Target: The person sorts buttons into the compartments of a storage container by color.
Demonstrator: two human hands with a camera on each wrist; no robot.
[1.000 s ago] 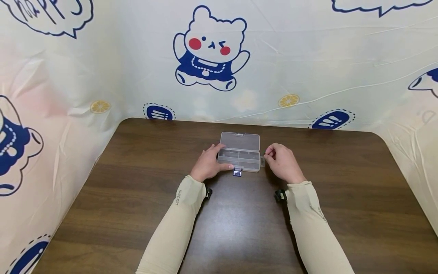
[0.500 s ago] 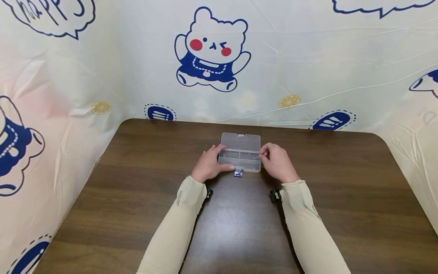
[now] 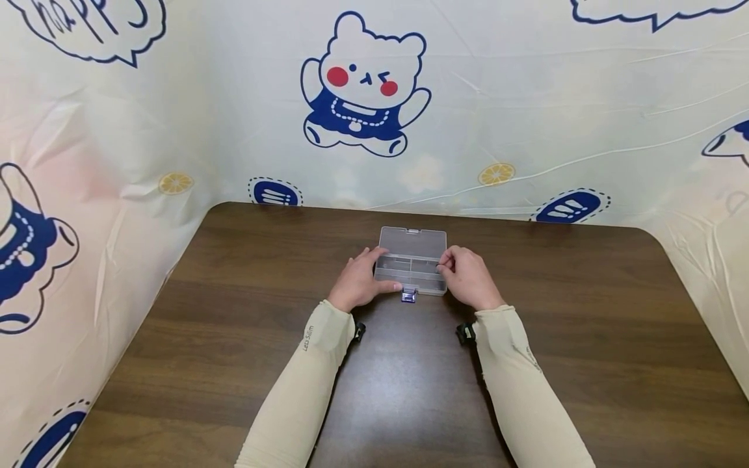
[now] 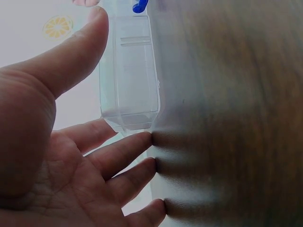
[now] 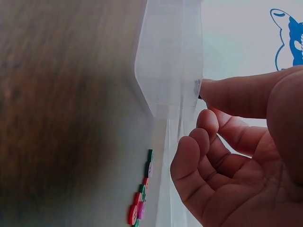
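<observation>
A clear plastic compartment box point(image 3: 393, 274) lies on the table with its lid point(image 3: 412, 242) tipped back and its blue latch point(image 3: 408, 296) hanging at the front. My left hand point(image 3: 357, 279) holds the box's left end between thumb and index finger. In the left wrist view the other fingers point(image 4: 135, 175) rest their tips on the table. My right hand point(image 3: 466, 276) is over the box's right end, thumb and index finger together at the back right compartment. A small dark thing point(image 5: 199, 97) shows at the right thumb tip, mostly hidden; I cannot tell what it is.
Several small red, green and pink buttons point(image 5: 137, 208) lie on the table in the right wrist view. The brown wooden table point(image 3: 234, 338) reaches back to a printed cloth point(image 3: 456, 130), which also hangs along both sides.
My right hand has moved left, from beside the box to over its right end, fingertips still together. The left hand and the box stay in place.
</observation>
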